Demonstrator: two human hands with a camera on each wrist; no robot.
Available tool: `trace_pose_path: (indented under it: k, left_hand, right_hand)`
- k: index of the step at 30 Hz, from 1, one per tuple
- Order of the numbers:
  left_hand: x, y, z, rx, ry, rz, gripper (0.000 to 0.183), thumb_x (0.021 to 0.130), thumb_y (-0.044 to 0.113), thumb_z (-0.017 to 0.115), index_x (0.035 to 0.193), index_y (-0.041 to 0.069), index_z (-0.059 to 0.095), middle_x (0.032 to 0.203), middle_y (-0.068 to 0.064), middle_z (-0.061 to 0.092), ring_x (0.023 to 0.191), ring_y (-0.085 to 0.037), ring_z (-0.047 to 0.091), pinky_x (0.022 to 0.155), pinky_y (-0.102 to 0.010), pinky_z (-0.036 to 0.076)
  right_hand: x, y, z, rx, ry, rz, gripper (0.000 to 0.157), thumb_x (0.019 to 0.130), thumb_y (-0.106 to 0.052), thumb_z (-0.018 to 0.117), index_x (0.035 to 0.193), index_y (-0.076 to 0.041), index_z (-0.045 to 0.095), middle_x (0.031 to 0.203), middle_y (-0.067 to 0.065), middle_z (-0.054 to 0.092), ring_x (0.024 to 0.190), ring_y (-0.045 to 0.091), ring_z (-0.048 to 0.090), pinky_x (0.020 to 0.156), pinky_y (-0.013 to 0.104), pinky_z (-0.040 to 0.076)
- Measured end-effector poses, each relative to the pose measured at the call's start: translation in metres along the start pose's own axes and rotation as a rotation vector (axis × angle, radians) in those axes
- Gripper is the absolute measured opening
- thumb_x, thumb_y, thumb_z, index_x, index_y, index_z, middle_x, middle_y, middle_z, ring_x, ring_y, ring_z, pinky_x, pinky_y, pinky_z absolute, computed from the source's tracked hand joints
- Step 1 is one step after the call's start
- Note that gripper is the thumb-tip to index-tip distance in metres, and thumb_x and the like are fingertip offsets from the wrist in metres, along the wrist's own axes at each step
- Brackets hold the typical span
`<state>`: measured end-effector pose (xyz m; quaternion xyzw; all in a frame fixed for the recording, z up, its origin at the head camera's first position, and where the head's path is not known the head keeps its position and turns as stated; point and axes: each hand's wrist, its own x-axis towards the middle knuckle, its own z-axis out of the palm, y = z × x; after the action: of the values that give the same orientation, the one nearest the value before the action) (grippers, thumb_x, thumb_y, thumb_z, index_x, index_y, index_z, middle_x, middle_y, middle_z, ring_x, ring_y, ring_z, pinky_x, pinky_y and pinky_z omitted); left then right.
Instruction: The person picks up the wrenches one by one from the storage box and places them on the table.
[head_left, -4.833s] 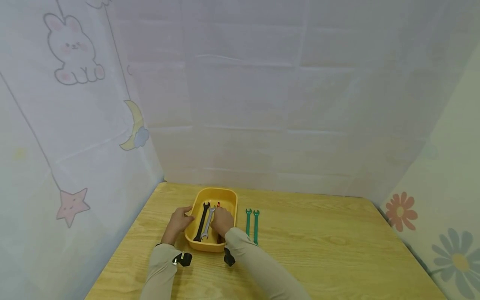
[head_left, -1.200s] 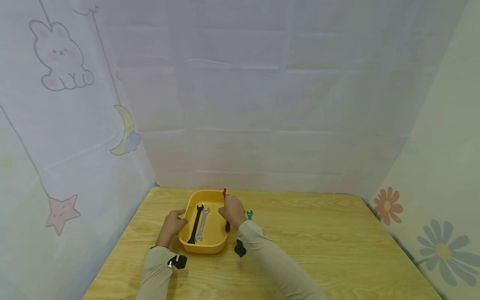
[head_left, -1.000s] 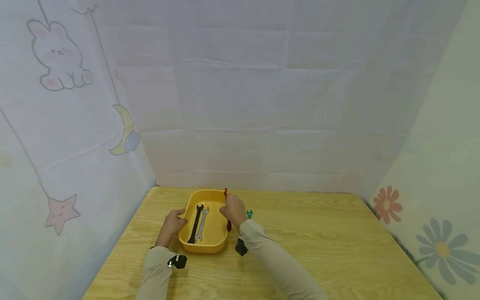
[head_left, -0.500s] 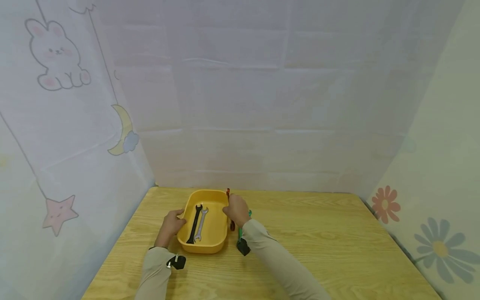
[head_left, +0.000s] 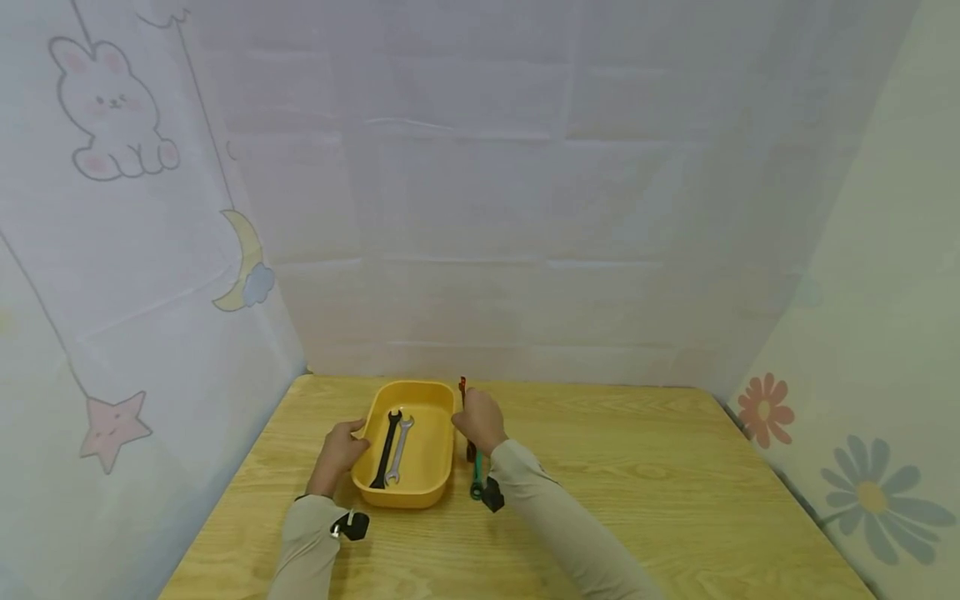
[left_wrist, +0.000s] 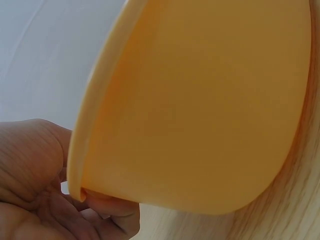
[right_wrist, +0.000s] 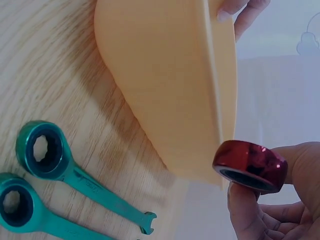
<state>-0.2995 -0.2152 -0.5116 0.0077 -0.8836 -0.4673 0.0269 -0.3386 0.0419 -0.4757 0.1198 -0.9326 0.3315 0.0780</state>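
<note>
red wrench (right_wrist: 250,161) is pinched in the right hand (head_left: 482,421), just beside the yellow tray (head_left: 401,501), which the left hand (head_left: 340,454) grips; a slack hold could let it drop onto the green wrenches (right_wrist: 102,195) nearby on the bench (head_left: 637,483).

I now see the red ratcheting wrench (right_wrist: 247,155) out of the yellow tray (head_left: 401,499), gripped by the right hand (head_left: 482,422) just beyond the tray's right rim; earlier both were inside it. Over the last second that hand has drifted farther right on my head view, covering the open ends of the green ratcheting wrenches (right_wrist: 102,192), while one green ring end has emerged beside the black wrist camera (head_left: 492,495). My view has swung slightly, sliding the rabbit drawing (head_left: 112,117) leftward.
</note>
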Motion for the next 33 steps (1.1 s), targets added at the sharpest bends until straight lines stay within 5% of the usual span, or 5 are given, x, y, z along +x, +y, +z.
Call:
trace_pose_path:
  k: [25,33]
  left_hand:
    - [-0.004,0.0,-0.002,-0.034,-0.013,0.039,0.051,0.09,-0.005,0.054,0.138,-0.019,0.044,0.102,-0.036,0.065,0.066,-0.026,0.065,0.055,-0.035,0.053]
    - [-0.003,0.004,-0.001,-0.022,-0.003,-0.017,0.051,0.092,-0.004,0.054,0.141,-0.014,0.045,0.097,-0.031,0.068,0.068,-0.028,0.065,0.055,-0.033,0.052]
  right_hand:
    - [-0.006,0.038,-0.011,-0.039,0.016,0.11,0.011,0.083,0.0,0.067,0.083,-0.002,0.057,0.062,0.005,0.048,0.048,0.015,0.037,0.044,0.028,0.03]
    - [-0.011,0.047,-0.014,-0.062,0.028,0.128,0.015,0.085,-0.005,0.072,0.081,-0.001,0.058,0.062,0.006,0.05,0.05,0.016,0.041,0.045,0.029,0.033]
